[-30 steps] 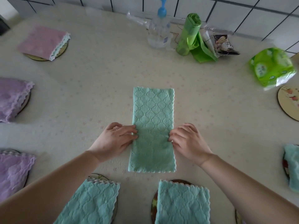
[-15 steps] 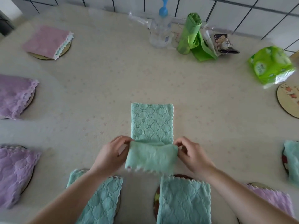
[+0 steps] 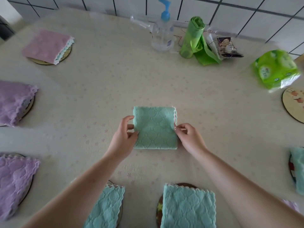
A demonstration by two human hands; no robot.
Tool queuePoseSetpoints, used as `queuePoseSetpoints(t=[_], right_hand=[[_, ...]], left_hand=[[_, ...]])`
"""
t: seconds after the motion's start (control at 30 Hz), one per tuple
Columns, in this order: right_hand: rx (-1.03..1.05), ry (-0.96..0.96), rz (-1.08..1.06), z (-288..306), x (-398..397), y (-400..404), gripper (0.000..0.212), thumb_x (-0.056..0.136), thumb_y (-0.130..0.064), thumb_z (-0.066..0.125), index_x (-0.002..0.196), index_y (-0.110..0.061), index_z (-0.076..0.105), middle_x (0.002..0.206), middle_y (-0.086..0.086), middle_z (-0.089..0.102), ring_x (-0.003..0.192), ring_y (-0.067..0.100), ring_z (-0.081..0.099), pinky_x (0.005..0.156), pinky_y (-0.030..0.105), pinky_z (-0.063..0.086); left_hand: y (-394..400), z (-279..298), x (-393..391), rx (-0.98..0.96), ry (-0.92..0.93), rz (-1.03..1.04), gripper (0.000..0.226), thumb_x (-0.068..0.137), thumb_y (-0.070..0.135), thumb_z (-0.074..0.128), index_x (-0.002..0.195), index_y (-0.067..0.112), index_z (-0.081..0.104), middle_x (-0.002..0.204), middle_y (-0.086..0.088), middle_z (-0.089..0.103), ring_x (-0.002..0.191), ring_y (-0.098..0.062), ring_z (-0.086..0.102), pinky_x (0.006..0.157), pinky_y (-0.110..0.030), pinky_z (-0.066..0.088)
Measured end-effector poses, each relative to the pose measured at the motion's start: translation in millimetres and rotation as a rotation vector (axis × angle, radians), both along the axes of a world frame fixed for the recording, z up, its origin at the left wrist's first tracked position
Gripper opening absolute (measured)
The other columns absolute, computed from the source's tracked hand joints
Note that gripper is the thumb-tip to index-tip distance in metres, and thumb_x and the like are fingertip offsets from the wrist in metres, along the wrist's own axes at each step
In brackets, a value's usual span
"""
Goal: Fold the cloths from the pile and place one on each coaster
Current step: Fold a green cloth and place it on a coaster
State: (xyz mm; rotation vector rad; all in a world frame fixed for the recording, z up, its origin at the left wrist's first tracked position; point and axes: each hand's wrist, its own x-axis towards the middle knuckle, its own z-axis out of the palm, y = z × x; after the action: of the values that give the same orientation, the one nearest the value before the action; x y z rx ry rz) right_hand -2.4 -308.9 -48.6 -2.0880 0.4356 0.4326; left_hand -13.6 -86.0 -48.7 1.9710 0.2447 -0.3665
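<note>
A green cloth, folded into a small square, lies flat at the middle of the table. My left hand pinches its left edge and my right hand pinches its right edge. One bare round coaster sits at the right edge of the table. Folded cloths cover the other coasters: a pink one at the far left, two purple ones on the left, two teal ones near me, and another teal one on the right.
At the back by the tiled wall stand a clear pump bottle, a green roll of bags and a small dark packet. A green tissue pack lies beside the bare coaster. A pale patterned tablecloth covers the table.
The long green strip was folded in half, its near end brought up over the far end. It now lies as a square, with both hands at its sides.
</note>
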Motion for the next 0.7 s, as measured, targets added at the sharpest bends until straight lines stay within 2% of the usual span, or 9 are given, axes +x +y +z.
queuePoseSetpoints(t=[0.1,0.17,0.23,0.33,0.4,0.47,0.57,0.63,0.7], right_hand=[[-0.077,-0.122,0.098,5,-9,3,0.045,0.087,-0.041,0.055,0.128,-0.027,0.041,0.089,-0.009,0.062,0.076,0.008,0.060,0.065,0.025,0.048],[-0.151,-0.204,0.225,6,-14,5,0.060,0.088,-0.036,0.057,0.140,-0.035,0.026,0.104,-0.010,0.056,0.080,0.009,0.055,0.074,0.027,0.048],[-0.176,-0.248,0.319,2,-14,5,0.058,0.091,-0.024,0.054,0.142,-0.037,0.027,0.107,-0.010,0.048,0.076,0.004,0.047,0.075,0.024,0.042],[-0.175,-0.228,0.261,-2,-8,6,0.044,0.093,-0.014,0.049,0.136,-0.026,0.045,0.104,-0.009,0.047,0.078,0.004,0.049,0.073,0.018,0.036],[-0.239,-0.225,0.251,0,-6,7,0.042,0.093,-0.016,0.050,0.134,-0.024,0.048,0.112,-0.006,0.047,0.090,0.009,0.051,0.077,0.020,0.039],[-0.401,-0.290,0.320,1,-6,8,0.045,0.092,-0.021,0.051,0.137,-0.024,0.043,0.133,-0.001,0.040,0.115,0.014,0.045,0.097,0.029,0.038],[-0.579,-0.378,0.571,3,-5,13,0.054,0.094,-0.037,0.043,0.144,-0.026,0.027,0.155,0.002,0.011,0.142,0.021,0.010,0.114,0.043,0.008],[-0.660,-0.292,0.707,-1,-4,17,0.060,0.093,-0.051,0.028,0.147,-0.029,0.011,0.157,0.001,-0.005,0.144,0.018,-0.007,0.114,0.048,-0.005],[-0.698,-0.184,0.746,-8,-3,16,0.066,0.090,-0.059,0.016,0.146,-0.032,-0.003,0.155,-0.002,-0.016,0.142,0.017,-0.015,0.112,0.052,-0.010]], left_hand=[[-1,-2,-2,0.089,-0.076,-0.108,0.048,0.094,0.014,0.047,0.138,0.029,0.036,0.119,0.003,0.049,0.066,-0.009,0.056,0.055,-0.018,0.044],[-2,-5,-1,0.135,-0.117,-0.131,0.044,0.094,0.018,0.048,0.137,0.024,0.042,0.119,0.003,0.050,0.067,-0.011,0.053,0.062,-0.015,0.040],[-2,-7,-1,0.153,-0.124,-0.115,0.044,0.092,0.021,0.052,0.136,0.020,0.044,0.112,0.003,0.050,0.071,-0.013,0.052,0.064,-0.016,0.040],[-3,-6,-1,0.197,-0.097,-0.106,0.046,0.090,0.020,0.056,0.135,0.019,0.045,0.107,0.003,0.048,0.072,-0.013,0.052,0.063,-0.014,0.041],[-3,-2,-4,0.293,-0.112,-0.126,0.049,0.089,0.020,0.058,0.136,0.017,0.045,0.109,0.001,0.046,0.080,-0.014,0.053,0.071,-0.020,0.047],[-3,-1,-6,0.499,-0.264,-0.179,0.051,0.087,0.021,0.058,0.136,0.014,0.045,0.120,-0.005,0.044,0.102,-0.020,0.052,0.089,-0.035,0.047],[-8,-2,-5,0.682,-0.427,-0.383,0.053,0.091,0.036,0.036,0.140,0.014,0.037,0.148,-0.008,0.031,0.138,-0.025,0.024,0.113,-0.048,0.018],[-14,-6,-1,0.763,-0.339,-0.544,0.066,0.089,0.049,0.014,0.146,0.018,0.019,0.156,-0.001,0.010,0.144,-0.018,-0.002,0.114,-0.048,-0.004],[-16,-15,3,0.864,-0.249,-0.646,0.071,0.085,0.056,0.001,0.147,0.022,-0.002,0.156,0.003,-0.009,0.140,-0.014,-0.019,0.113,-0.050,-0.012]])
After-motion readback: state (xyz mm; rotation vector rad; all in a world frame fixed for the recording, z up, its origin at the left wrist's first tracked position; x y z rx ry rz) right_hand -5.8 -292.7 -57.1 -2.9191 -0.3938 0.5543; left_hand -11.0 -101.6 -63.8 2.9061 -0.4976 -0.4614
